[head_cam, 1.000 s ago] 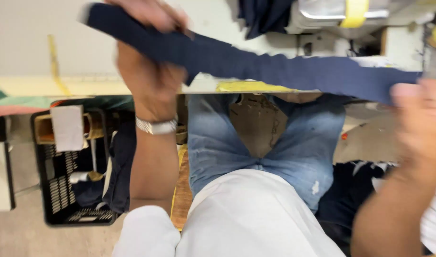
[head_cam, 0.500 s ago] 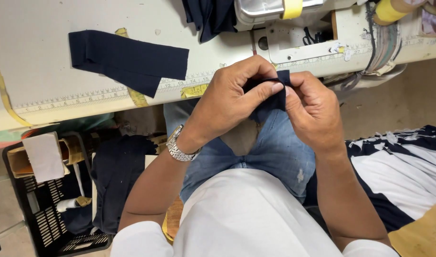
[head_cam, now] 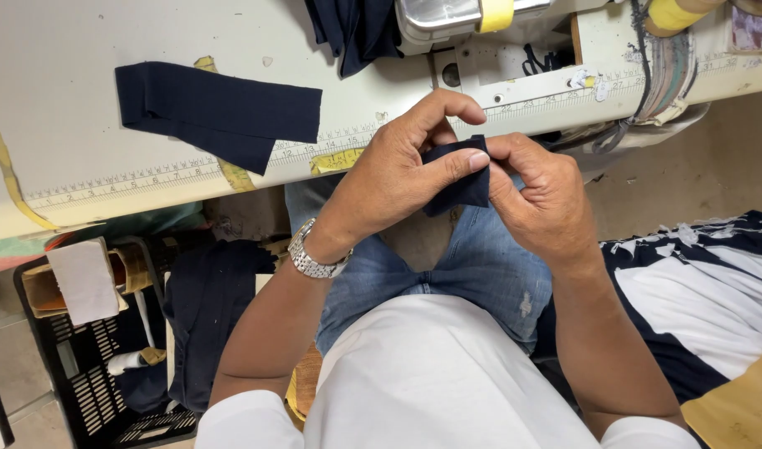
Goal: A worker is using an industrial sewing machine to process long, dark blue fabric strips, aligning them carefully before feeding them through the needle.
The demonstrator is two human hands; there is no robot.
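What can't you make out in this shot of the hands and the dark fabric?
- Head view: most of the small navy piece is hidden by the left hand and right hand pinching it.
- Sewing machine: cut off by the top edge.
- Striped cloth: cut off by the right edge.
- Black crate contents: too dark to identify.

We pinch a small folded navy fabric piece (head_cam: 457,176) between left hand (head_cam: 398,179) and right hand (head_cam: 543,199); a navy fabric strip (head_cam: 219,112) lies on the white table (head_cam: 73,50).
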